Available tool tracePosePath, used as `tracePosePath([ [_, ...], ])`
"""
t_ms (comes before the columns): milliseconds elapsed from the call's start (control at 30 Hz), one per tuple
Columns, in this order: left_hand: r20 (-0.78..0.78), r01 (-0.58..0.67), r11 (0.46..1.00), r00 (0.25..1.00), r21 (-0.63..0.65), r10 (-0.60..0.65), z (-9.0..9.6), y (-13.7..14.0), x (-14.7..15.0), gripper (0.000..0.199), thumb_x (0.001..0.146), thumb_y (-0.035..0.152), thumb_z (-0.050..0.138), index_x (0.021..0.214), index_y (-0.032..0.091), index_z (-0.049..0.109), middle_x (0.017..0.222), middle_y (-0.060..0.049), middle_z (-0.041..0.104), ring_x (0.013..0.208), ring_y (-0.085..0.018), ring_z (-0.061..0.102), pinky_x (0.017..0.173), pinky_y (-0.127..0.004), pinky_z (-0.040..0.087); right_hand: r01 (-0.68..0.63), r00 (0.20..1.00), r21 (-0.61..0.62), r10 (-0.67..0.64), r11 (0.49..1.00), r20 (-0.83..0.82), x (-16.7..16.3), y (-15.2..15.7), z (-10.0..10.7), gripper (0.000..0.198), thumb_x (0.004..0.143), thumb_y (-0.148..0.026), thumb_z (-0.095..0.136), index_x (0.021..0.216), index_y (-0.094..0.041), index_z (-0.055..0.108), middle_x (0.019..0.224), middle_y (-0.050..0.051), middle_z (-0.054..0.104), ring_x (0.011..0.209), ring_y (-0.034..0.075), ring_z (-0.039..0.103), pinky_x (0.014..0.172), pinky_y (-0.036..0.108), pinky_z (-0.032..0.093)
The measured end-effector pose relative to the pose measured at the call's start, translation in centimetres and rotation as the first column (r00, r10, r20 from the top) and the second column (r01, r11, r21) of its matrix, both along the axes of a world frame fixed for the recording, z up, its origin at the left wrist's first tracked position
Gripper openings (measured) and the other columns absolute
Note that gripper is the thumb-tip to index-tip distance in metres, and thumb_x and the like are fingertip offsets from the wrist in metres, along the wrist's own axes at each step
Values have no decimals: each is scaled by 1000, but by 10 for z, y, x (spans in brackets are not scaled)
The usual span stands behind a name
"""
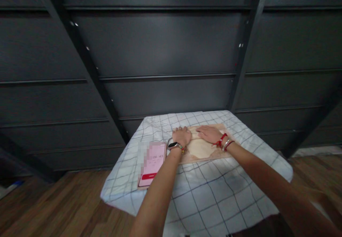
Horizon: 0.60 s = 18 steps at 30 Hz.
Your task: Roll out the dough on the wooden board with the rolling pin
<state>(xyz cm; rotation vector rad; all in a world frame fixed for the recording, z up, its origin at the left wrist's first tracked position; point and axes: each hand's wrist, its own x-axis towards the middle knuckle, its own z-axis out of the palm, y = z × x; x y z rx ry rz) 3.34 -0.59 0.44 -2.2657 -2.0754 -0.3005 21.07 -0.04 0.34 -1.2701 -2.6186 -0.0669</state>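
Note:
A flat tan sheet [221, 128] lies on the cloth-covered table, with a paler cream area [200, 148] of uneven outline in its middle. I cannot tell what it is made of. At its left side, my left hand [182, 136] rests palm down, fingers pointing away and a little bent. Across from it, my right hand [210, 134] lies flat on the upper part of the sheet, fingers stretched toward the left. Neither hand visibly grips anything; what lies under the palms is hidden.
A phone [153, 162] with a lit pink timer screen lies left of my left forearm. White checked cloth [208, 198] covers the small table. Behind it rises a dark grey panelled metal wall [165, 45]. Wooden flooring [77, 198] surrounds the table.

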Motion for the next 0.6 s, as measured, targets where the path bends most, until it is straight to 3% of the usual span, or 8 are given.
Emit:
tracePosePath([
  [167,-4,19,998,1000,52,-19,-1,-28,1,50,89,33,25,133,16,41,129,-13,49,117,-26,45,93,-39,36,-54,998,4,54,999,-21,11,-31,-3,50,91,-43,31,129,-15,47,130,9,50,121,20,43,101,36,32],
  [267,-10,21,997,1000,76,-20,-3,-32,1,50,89,33,25,133,16,40,129,-13,49,116,-26,45,92,-38,36,-85,995,6,85,996,-58,16,-35,-7,51,91,-44,30,130,-15,46,131,9,49,121,21,43,101,37,34],
  [400,-19,11,991,1000,130,-9,-9,-16,1,45,89,32,23,122,17,51,115,-11,58,109,-25,50,92,-39,36,-24,998,58,27,998,-52,14,-18,-10,51,92,-43,27,129,-14,48,129,10,51,121,22,44,101,36,34],
  [600,35,-53,997,998,48,52,-4,28,1,44,90,32,22,116,15,53,106,-12,62,100,-23,57,81,-34,43,79,997,88,-78,993,-14,1,23,-3,46,95,-38,24,119,-15,55,120,9,57,116,20,47,99,32,32],
])
